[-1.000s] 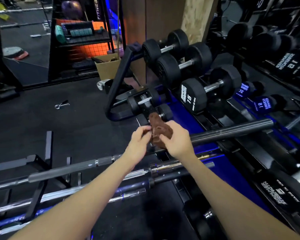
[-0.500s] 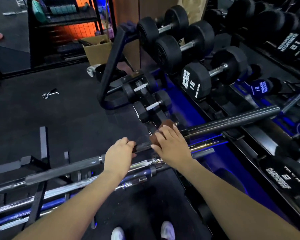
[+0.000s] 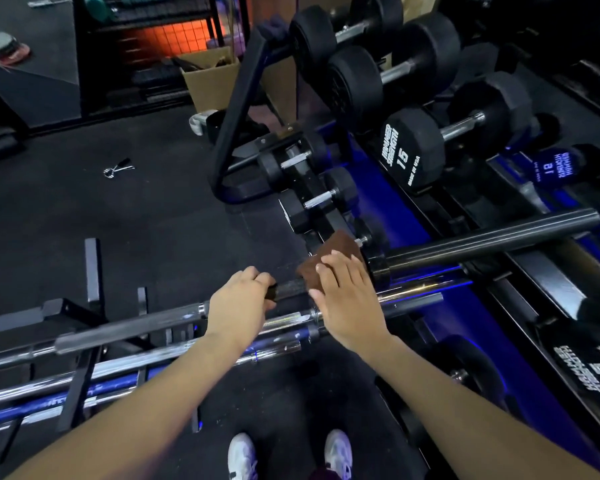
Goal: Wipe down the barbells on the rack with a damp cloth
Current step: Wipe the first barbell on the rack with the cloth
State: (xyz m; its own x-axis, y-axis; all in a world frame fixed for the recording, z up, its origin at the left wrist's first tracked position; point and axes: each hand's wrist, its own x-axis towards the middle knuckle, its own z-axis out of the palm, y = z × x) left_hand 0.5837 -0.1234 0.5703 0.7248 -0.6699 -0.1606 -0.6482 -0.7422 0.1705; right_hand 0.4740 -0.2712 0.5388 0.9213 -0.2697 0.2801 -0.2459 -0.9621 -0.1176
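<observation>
A long dark barbell (image 3: 482,242) lies across the low rack (image 3: 80,368), running from lower left to upper right. My left hand (image 3: 238,306) is closed around its shaft. Just to the right, my right hand (image 3: 347,292) presses a brown cloth (image 3: 336,249) over the shaft beside the black collar. The cloth drapes over the bar and part of it is hidden under my fingers. Several more chrome and blue barbells (image 3: 118,372) lie below on the same rack.
A dumbbell rack (image 3: 243,109) with black dumbbells (image 3: 413,150) stands ahead and to the right. A cardboard box (image 3: 210,81) sits behind it. A small spring clip (image 3: 116,168) lies on the black floor. My white shoes (image 3: 338,452) show at the bottom.
Both hands came down from holding the cloth in the air. My left hand took hold of the barbell shaft and my right hand laid the cloth over the bar by the collar.
</observation>
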